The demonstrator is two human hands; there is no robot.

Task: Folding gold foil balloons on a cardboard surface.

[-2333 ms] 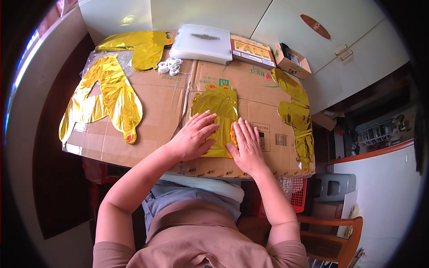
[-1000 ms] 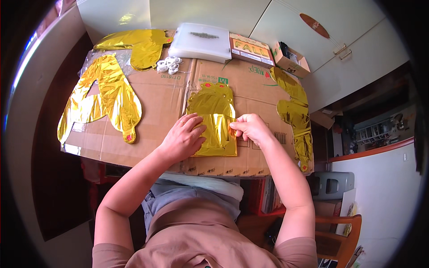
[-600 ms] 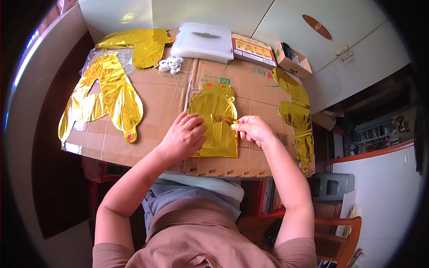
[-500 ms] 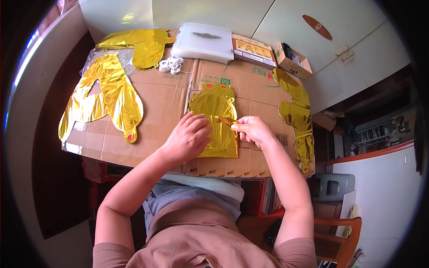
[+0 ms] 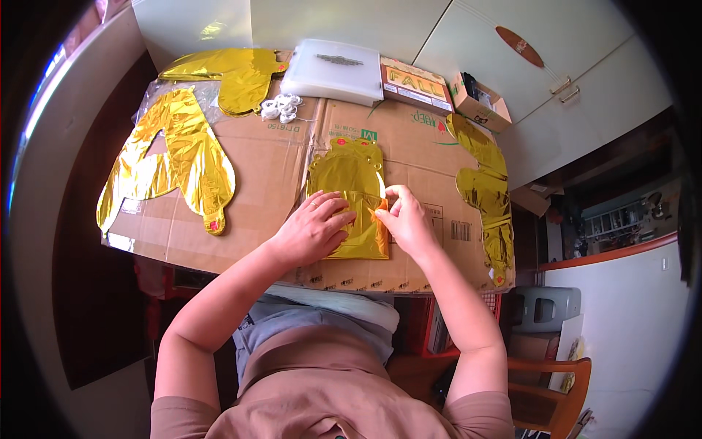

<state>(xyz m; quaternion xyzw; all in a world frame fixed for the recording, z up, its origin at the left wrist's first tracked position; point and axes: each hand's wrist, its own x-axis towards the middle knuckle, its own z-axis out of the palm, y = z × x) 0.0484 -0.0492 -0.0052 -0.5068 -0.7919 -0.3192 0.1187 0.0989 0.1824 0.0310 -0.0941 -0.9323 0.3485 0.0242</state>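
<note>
A folded gold foil balloon [image 5: 345,172] lies flat on the cardboard in front of me, with red marks at its far end. My left hand [image 5: 313,228] rests on its left side, fingers stretched out and pressing down on the foil. At the balloon's right edge my right hand [image 5: 406,222] pinches a thin fold of the foil between thumb and fingers. That fold shows orange-gold and stands a little raised. Part of the balloon's left side is hidden under my left hand.
Other flat gold foil balloons lie at the left [image 5: 196,164], far left [image 5: 245,84] and right [image 5: 484,186]. Beyond are white ribbon coils [image 5: 281,107], a translucent case [image 5: 333,77], a printed box [image 5: 417,86] and an open small box [image 5: 491,111], all on the cardboard [image 5: 263,161].
My right hand has moved slightly left and nearer to me along the balloon's right edge, where the foil now bends into an orange-gold fold. My left hand has slid slightly right.
</note>
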